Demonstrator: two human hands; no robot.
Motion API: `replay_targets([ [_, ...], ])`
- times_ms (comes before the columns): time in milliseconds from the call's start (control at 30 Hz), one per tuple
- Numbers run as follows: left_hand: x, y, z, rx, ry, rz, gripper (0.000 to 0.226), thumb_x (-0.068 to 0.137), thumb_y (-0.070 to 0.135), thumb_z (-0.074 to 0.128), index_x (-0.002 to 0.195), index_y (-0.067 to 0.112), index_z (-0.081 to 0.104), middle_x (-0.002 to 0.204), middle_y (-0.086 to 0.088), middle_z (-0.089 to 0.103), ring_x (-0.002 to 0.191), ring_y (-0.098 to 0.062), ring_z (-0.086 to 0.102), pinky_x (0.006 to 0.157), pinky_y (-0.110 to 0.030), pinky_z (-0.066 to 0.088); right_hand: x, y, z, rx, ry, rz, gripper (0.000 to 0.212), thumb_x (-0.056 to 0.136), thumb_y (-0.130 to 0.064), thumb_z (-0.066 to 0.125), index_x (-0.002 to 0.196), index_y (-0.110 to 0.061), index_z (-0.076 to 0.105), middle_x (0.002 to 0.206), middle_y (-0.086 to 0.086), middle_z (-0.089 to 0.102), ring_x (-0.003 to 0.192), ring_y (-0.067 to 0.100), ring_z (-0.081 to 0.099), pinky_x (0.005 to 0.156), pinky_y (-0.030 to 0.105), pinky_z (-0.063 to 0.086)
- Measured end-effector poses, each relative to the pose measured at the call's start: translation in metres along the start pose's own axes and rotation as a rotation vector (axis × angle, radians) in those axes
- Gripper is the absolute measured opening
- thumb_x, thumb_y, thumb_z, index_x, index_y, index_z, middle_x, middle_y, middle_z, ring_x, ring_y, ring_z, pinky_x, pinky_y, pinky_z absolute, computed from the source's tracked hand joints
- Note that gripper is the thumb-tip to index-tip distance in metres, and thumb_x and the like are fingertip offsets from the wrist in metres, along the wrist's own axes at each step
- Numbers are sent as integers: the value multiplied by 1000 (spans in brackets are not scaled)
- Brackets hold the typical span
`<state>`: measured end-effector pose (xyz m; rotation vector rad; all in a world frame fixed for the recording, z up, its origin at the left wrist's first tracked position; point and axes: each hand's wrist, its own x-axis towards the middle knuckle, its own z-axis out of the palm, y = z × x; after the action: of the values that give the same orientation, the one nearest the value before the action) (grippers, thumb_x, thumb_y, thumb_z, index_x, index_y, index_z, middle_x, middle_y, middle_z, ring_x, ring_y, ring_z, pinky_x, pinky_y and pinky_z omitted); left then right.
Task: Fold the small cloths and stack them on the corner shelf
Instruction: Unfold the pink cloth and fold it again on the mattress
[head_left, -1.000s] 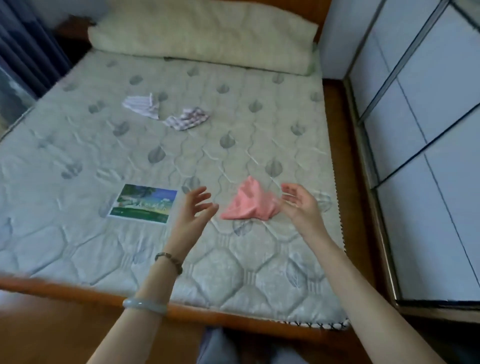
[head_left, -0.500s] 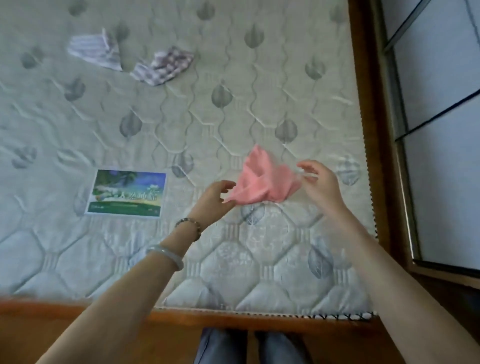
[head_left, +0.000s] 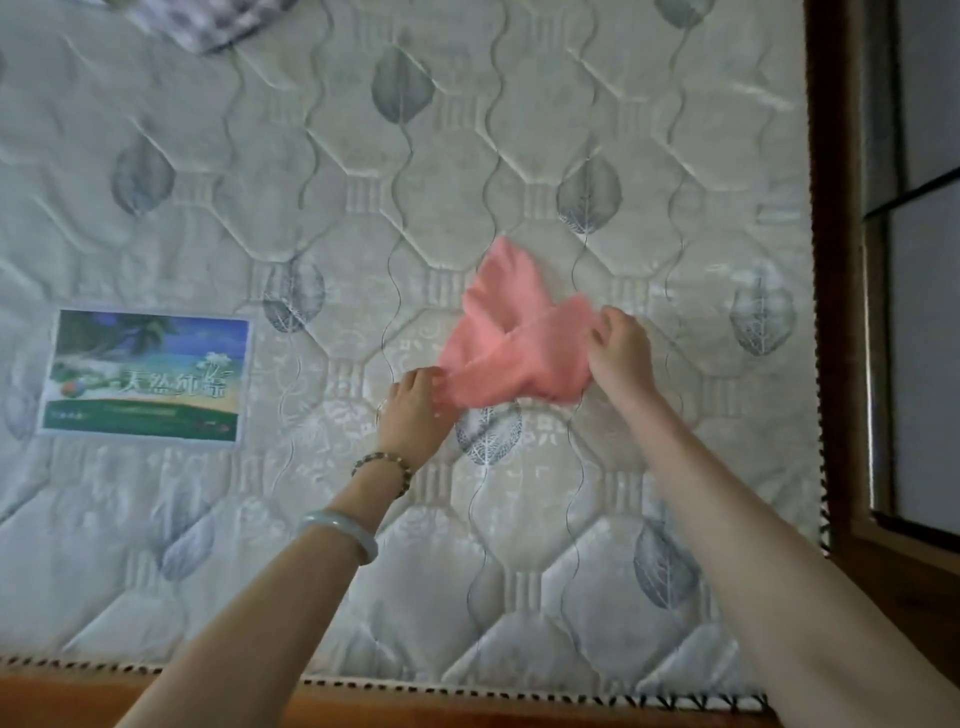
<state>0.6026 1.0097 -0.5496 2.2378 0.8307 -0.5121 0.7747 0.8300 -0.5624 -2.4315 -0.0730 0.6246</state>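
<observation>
Overhead, a left hand (head_left: 414, 405) and right hand (head_left: 619, 354) each pinch an edge of a crumpled pink cloth (head_left: 511, 340) on a grey quilted leaf-patterned mattress (head_left: 322, 171).

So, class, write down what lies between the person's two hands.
The pink cloth, seen in the head view: the left hand pinches one end and the right hand grips the other, just above the mattress.

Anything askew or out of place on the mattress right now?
The salmon-pink small cloth is crumpled and twisted, not flat, pinched by the left hand and right hand. A grey checked cloth lies crumpled farther up the quilted mattress.
</observation>
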Motion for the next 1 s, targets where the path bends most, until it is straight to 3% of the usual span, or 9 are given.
replay_targets([
  [100, 6, -6, 14, -74, 3, -74, 42, 88, 21, 61, 128, 11, 51, 124, -10, 55, 110, -26, 55, 97, -37, 45, 8, 3, 7, 23, -6, 65, 34, 86, -24, 63, 114, -5, 62, 111, 15, 67, 104, 31, 62, 88, 38, 48],
  [167, 6, -7, 19, -140, 39, -123, 31, 88, 20, 62, 117, 11, 58, 107, -6, 63, 92, -20, 60, 76, -29, 50, 5, 5, 10, 84, -43, 119, 31, 84, -26, 67, 110, -9, 65, 107, 8, 70, 99, 24, 63, 83, 32, 47],
  [267, 1, -8, 22, -116, 72, -118, 10, 84, 15, 63, 83, 5, 62, 76, -6, 62, 70, -23, 55, 53, -22, 35, -4, 6, 11, 144, -85, 143, 17, 81, -24, 70, 94, -13, 71, 92, 2, 71, 88, 18, 65, 76, 29, 46],
  [333, -5, -8, 16, -165, 137, -116, 16, 82, 15, 66, 74, 3, 61, 69, -7, 61, 67, -27, 55, 55, -30, 39, -10, 3, 4, 172, -46, 140, 3, 79, -18, 68, 81, -16, 67, 79, -1, 67, 79, 19, 63, 67, 26, 45],
  [400, -14, -8, 0, -229, 222, -131, 19, 83, 20, 68, 71, 7, 59, 69, -4, 61, 66, -22, 55, 57, -30, 42, -19, -2, -11, 219, 34, 102, 7, 79, -13, 65, 76, -16, 58, 71, -6, 58, 72, 17, 55, 58, 18, 38],
  [600, -39, 9, -96, -354, 447, -22, 16, 84, 27, 71, 82, 12, 65, 78, 6, 64, 76, -9, 59, 65, -17, 44, -50, -51, -83, 426, 212, -81, 9, 81, -10, 63, 84, -15, 57, 80, -8, 56, 66, 2, 49, 61, 10, 37],
  [733, -41, 44, -168, -440, 614, 117, 6, 84, 14, 66, 86, 20, 66, 77, 11, 65, 81, -19, 66, 71, -29, 54, -59, -103, -126, 538, 234, -212, 19, 83, 0, 62, 85, -18, 56, 78, -7, 59, 70, 7, 57, 70, 29, 51],
  [867, -50, 90, -228, -483, 775, 265, 16, 82, 7, 59, 93, 16, 67, 81, 16, 62, 77, 6, 60, 72, -15, 48, -58, -148, -167, 553, 288, -291, 24, 87, -4, 59, 99, -24, 64, 94, -4, 67, 86, 13, 65, 81, 35, 56],
  [1000, -70, 120, -262, -559, 856, 349, 16, 84, 6, 56, 93, 15, 65, 82, 15, 62, 77, 5, 58, 73, -12, 45, -59, -173, -203, 566, 333, -368, 20, 86, -6, 58, 90, -22, 70, 89, -7, 70, 90, 15, 67, 83, 43, 56],
])
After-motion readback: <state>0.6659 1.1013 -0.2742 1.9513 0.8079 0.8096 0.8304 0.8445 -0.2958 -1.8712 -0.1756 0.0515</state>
